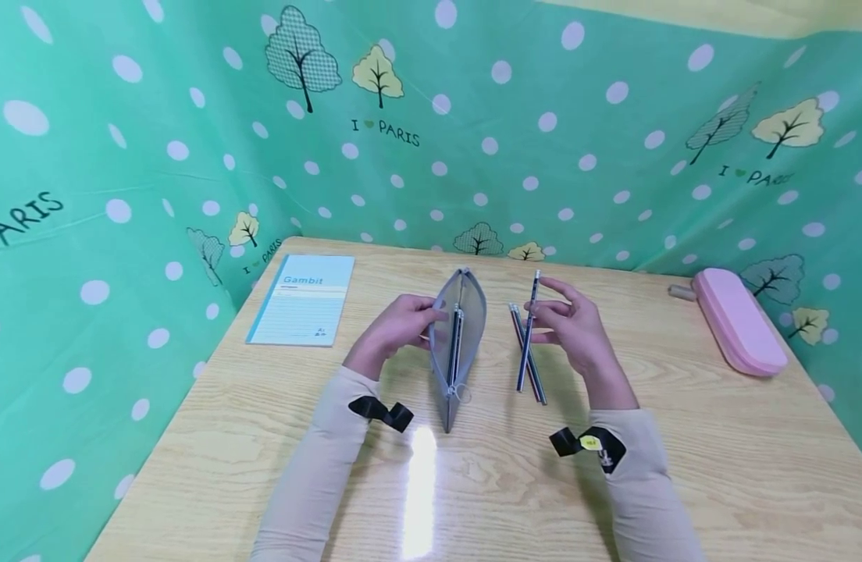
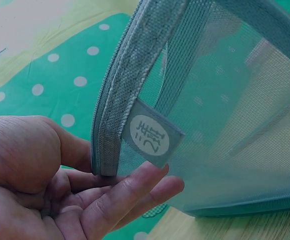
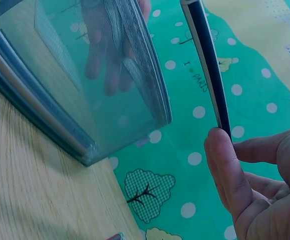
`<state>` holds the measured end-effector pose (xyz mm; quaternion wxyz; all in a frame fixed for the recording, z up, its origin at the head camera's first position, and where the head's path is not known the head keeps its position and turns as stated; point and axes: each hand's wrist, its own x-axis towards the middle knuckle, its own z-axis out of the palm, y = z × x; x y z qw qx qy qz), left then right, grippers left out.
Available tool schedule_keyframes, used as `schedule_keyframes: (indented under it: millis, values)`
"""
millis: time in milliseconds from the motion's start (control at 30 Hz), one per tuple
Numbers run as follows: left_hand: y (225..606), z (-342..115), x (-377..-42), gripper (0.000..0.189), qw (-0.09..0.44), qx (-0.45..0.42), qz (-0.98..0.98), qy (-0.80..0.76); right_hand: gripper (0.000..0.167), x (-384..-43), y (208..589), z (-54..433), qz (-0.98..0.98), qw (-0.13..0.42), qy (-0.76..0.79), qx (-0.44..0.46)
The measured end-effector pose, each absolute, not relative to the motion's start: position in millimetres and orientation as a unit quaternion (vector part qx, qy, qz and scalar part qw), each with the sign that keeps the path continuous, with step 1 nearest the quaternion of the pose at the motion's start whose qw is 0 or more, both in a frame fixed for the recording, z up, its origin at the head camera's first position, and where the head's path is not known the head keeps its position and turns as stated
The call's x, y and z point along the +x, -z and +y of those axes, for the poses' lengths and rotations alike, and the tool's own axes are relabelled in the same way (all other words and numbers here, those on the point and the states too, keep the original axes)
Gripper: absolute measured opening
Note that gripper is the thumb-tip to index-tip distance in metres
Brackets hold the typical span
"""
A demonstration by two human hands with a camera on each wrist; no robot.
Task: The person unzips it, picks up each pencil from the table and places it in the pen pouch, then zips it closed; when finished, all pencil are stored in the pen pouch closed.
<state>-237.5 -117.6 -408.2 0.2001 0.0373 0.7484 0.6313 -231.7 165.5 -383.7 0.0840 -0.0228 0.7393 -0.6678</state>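
My left hand (image 1: 399,324) pinches the side of a grey-blue mesh zip pouch (image 1: 477,312), which stands with its mouth spread. A small fabric label (image 2: 152,134) on the pouch's edge shows near the fingertips in the left wrist view. Several pencils (image 1: 456,343) lie inside, seen through the mesh in the right wrist view. To the right of the pouch, my right hand (image 1: 575,324) holds a dark striped pencil (image 1: 525,351) between thumb and fingers. Other pencils (image 1: 537,382) lie on the table beneath it, crossing it in the head view.
A light blue notebook (image 1: 304,300) lies at the table's back left. Toward the right edge is a pink pencil case (image 1: 740,321), with a small grey-brown object (image 1: 682,293) beside it. A green dotted curtain (image 1: 473,172) hangs behind the wooden table (image 1: 515,499).
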Motion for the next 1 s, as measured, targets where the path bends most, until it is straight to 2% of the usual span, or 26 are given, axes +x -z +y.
schedule_keyframes:
  millis: [600,1000]
  values:
    - [408,-116,-238,0.036,0.201,0.03,0.745,-0.635,0.058,-239,377,132,0.721,0.081,0.687,-0.04]
    - [407,-111,-237,0.032,0.199,0.033,0.752,-0.627,0.06,-239,378,114,0.672,0.036,0.74,-0.021]
